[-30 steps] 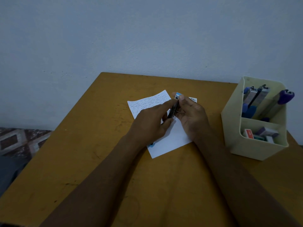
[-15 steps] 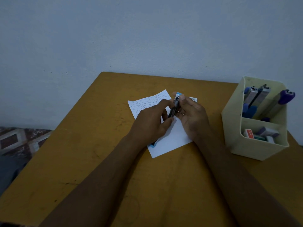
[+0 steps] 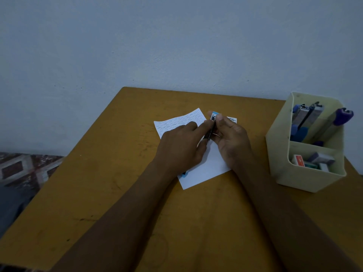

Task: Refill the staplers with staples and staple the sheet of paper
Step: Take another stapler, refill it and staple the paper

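Left hand (image 3: 181,148) and right hand (image 3: 232,140) pinching a slim dark stapler (image 3: 210,132) over white paper (image 3: 206,169), cream plastic organiser (image 3: 280,160), upright staplers (image 3: 306,115) in back compartment, small boxes (image 3: 314,160) in front

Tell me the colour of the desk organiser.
Pale cream; the organiser shows best in the head view.

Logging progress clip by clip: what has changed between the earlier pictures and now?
Almost nothing. The left hand and right hand still grip the small stapler above the sheet of paper; its blue-tipped end shows slightly more past the right thumb than a second ago. Nothing taken up or let go. Paper, organiser, spare staplers and staple boxes lie as before.
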Action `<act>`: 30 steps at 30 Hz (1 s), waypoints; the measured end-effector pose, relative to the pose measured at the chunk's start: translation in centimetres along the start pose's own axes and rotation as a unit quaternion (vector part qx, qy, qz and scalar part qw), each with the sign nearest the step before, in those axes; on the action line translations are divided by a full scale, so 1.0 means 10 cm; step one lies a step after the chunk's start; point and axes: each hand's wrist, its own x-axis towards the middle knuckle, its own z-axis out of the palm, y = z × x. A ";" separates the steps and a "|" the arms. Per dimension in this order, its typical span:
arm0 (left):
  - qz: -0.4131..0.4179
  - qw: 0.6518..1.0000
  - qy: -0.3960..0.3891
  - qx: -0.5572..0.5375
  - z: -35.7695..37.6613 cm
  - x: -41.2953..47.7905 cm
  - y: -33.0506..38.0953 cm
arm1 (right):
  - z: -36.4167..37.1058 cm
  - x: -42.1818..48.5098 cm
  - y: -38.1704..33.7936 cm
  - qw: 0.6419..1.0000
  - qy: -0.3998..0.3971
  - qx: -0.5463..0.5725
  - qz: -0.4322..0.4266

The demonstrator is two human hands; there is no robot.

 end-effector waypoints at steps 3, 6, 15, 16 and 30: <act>-0.001 1.000 0.001 0.003 0.00 0.00 0.00 | -0.02 0.00 0.01 1.000 0.001 -0.003 0.000; 0.005 1.000 -0.002 0.016 0.01 0.00 -0.02 | -0.03 0.01 0.02 1.000 0.003 -0.004 0.002; -0.004 1.000 -0.004 -0.012 0.00 -0.01 0.00 | -0.02 0.02 0.01 1.000 0.015 -0.015 0.000; -0.033 0.998 -0.013 -0.045 -0.01 0.00 0.02 | -0.02 0.02 0.02 1.000 0.021 -0.022 -0.003; -0.186 0.964 -0.089 -0.168 0.11 0.01 0.01 | 0.03 0.02 0.01 0.996 0.058 -0.058 -0.025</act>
